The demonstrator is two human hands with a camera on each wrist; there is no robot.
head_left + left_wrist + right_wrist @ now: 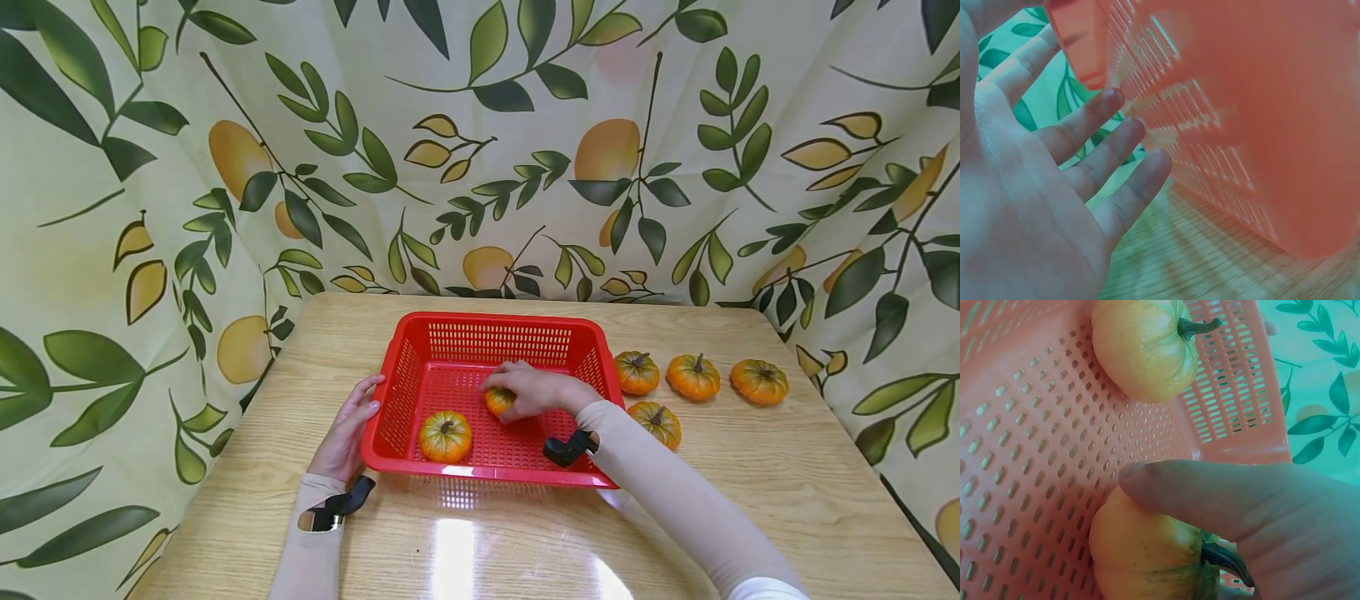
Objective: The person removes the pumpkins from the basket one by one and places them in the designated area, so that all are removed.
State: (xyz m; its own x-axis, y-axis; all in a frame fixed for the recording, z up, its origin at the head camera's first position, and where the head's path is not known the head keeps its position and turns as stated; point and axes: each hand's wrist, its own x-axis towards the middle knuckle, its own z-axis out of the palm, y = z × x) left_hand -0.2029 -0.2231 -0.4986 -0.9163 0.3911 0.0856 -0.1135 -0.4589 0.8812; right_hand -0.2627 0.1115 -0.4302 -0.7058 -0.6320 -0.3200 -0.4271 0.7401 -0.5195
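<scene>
In the head view a red plastic basket [487, 472] with slotted walls stands on the table. Inside it, my right hand [536, 390] grips a small orange pumpkin [498, 402] from above. The right wrist view shows the thumb [1179, 487] lying across this pumpkin [1147, 550], its dark stem beside the hand. Another small pumpkin [446, 437] sits in the basket's front left part. At the basket's left rim, my left hand [347, 433] touches the edge with extended fingers. Its fingers [1132, 187] are spread along the outer wall [1254, 125] in the left wrist view.
Right of the basket, several more pumpkins rest on the wooden table [750, 483]: one near the wall [637, 372], one in the middle [693, 377], one farther right [759, 382]. Another pumpkin [657, 423] is partly behind my right forearm. A leaf-patterned curtain [525, 208] surrounds the table.
</scene>
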